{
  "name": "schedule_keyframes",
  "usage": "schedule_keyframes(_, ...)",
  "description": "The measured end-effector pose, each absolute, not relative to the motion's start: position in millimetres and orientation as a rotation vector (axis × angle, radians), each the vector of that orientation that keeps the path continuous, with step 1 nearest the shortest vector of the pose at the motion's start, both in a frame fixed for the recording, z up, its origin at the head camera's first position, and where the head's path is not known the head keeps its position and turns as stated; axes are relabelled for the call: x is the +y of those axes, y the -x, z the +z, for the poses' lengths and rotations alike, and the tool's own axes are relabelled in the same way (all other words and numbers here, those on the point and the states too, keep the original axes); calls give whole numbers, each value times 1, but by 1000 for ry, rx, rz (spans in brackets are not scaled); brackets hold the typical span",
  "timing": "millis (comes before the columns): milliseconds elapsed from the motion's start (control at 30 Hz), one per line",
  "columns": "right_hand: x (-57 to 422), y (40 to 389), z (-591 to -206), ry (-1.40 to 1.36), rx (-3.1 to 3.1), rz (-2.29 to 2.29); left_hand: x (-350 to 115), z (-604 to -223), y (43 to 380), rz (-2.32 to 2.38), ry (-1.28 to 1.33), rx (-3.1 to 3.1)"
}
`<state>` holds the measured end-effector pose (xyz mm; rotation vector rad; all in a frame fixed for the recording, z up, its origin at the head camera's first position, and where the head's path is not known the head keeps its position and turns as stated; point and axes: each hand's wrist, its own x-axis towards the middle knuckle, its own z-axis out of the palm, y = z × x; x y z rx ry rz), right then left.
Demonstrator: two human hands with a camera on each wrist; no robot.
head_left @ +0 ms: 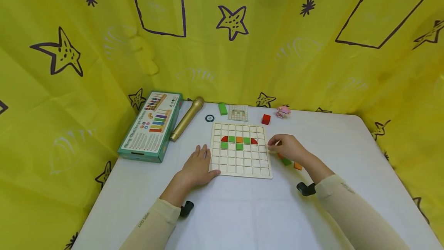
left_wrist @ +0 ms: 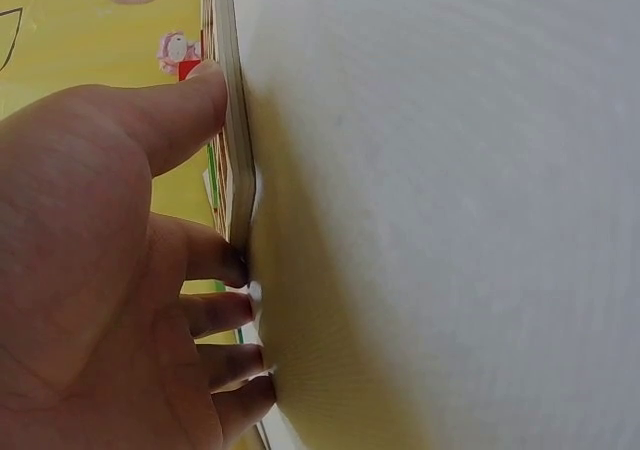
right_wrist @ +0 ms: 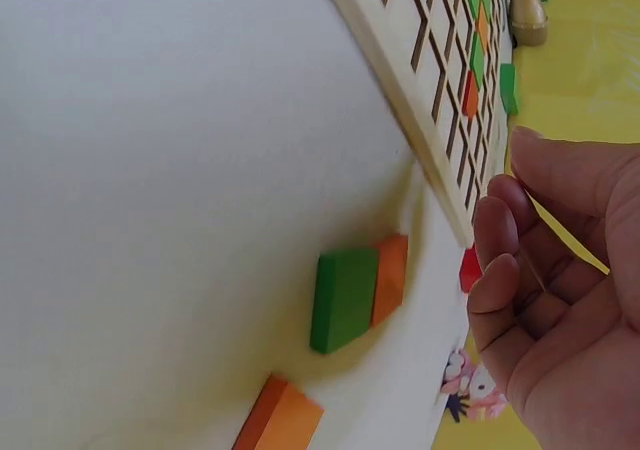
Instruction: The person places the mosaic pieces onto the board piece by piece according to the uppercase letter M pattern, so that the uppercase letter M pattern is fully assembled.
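A pale wooden grid board [head_left: 246,171] lies flat on the table. Red, green and orange tiles fill a row of its cells, with a red rounded tile [head_left: 254,141] at the right end and a green tile [head_left: 239,146] just below the row. My left hand [head_left: 198,167] rests at the board's left edge, fingers spread and thumb on the near corner. Past the right edge hovers my right hand [head_left: 288,147], its fingers loosely bent and nothing between them in the right wrist view. Beneath it lie a green block [right_wrist: 345,295], an orange block touching it, and a separate orange block [right_wrist: 280,415].
Behind the board are a pattern card [head_left: 238,113], a green block [head_left: 222,108], a round token [head_left: 209,118], a red block [head_left: 266,119] and a pink figurine [head_left: 283,111]. A gold microphone [head_left: 187,119] and a game box [head_left: 150,126] lie left. A yellow curtain [head_left: 215,57] borders the table.
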<state>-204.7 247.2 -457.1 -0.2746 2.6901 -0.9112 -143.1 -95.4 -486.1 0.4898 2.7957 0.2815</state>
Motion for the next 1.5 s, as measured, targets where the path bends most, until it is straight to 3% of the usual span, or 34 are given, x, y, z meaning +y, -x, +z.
schedule_keyframes(533, 279, 184, -466, 155, 2692, -897, -94, -486, 142, 297, -476, 2789)
schedule_keyframes(1500, 304, 165, -473, 220, 2688, -934, -92, -481, 141, 303, -473, 2784)
